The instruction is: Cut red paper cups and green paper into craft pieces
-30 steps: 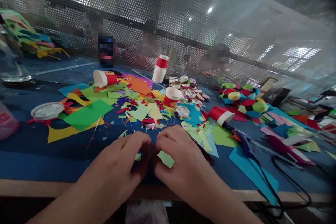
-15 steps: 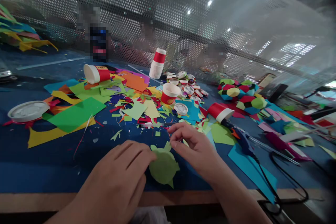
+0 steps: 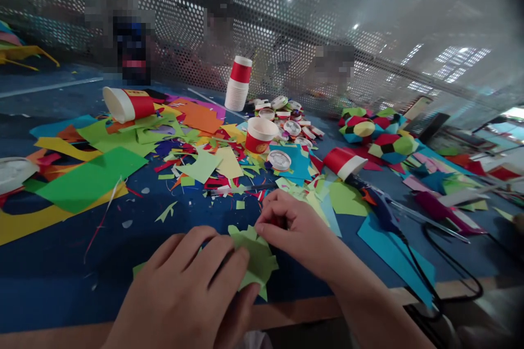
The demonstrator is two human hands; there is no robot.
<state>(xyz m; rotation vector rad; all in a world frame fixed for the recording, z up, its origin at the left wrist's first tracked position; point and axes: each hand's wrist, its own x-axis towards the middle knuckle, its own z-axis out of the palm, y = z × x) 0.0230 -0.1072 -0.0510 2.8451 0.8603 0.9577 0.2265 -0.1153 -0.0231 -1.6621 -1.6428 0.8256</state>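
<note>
A light green paper cutout (image 3: 262, 256), rounded with small flaps round its edge, lies near the table's front edge between my hands. From the left, my left hand (image 3: 192, 278) covers part of it, with bent fingers and thumb closed at its left side. My right hand (image 3: 290, 223) is closed in a pinch at the upper right edge of the cutout, thumb and index fingertips together there. A second bit of green paper (image 3: 139, 269) peeks out left of my left hand; the rest of it is hidden under the hand.
Paper scraps (image 3: 204, 166) cover the table's middle, with an upright red-and-white paper cup (image 3: 261, 136) behind. A cup stack (image 3: 238, 84) stands farther back. At the right are a blue corded tool (image 3: 379, 210), a tipped cup (image 3: 345, 162) and paper balls (image 3: 393, 146).
My left hand has moved over more of the green cutout, and a second green bit now shows beside it. My right hand stays at the upper edge. The view has shifted slightly.
</note>
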